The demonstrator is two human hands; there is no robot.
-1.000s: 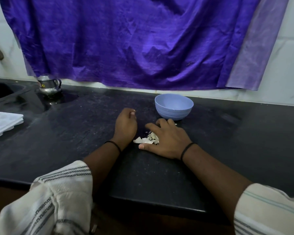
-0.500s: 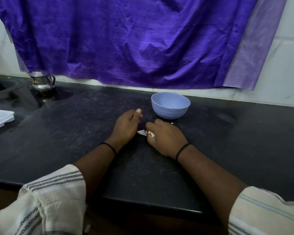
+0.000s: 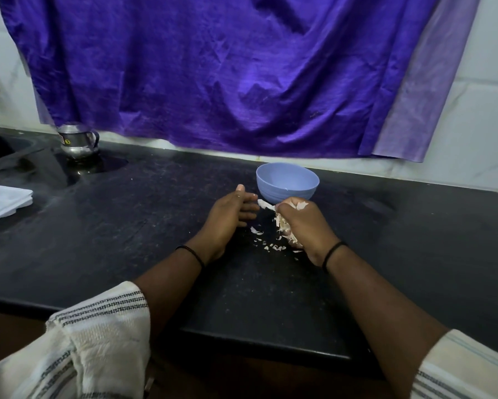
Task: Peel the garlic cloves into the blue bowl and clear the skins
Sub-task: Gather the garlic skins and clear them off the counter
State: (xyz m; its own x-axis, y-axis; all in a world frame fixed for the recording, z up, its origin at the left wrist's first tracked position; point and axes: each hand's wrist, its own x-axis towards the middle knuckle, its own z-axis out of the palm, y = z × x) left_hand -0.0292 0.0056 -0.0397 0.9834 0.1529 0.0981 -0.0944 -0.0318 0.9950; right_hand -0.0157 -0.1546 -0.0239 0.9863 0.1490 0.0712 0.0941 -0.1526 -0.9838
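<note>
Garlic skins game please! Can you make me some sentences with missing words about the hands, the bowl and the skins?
1. The right hand holds a bunch of garlic ____.
2. The blue bowl stands on the black ____, just behind the hands.
3. The left hand holds ____; its fingers are straight.
4. Small loose bits of skin lie on the counter ____ the two hands.

Missing words: skins; counter; nothing; between

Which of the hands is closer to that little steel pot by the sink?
The left. The left hand lies open on the counter, right of the steel pot and nearer the camera; the right hand, clutching garlic skins, is farther right.
</note>
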